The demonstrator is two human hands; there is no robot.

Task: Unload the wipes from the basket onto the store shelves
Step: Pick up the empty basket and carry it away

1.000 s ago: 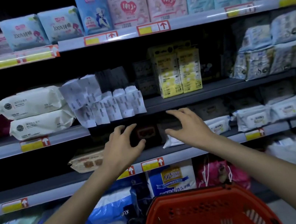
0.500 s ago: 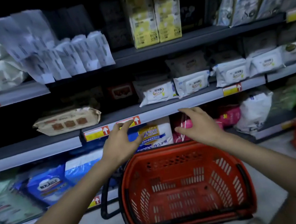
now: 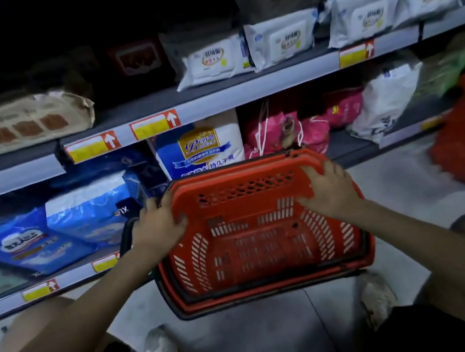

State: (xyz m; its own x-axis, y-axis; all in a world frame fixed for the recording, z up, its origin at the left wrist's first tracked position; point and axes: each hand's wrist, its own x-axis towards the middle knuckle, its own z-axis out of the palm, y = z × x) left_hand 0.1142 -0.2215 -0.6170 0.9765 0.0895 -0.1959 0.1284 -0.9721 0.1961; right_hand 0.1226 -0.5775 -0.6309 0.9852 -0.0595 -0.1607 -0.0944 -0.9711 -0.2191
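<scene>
Seemingly the unloading is done: the red slotted plastic basket, low between the person's knees, shows only bare mesh inside. White soft packs of wipes lie in a row on the grey metal shelf above it. The left grip and right grip each clamp the basket's far rim, so likely only taking it away remains.
</scene>
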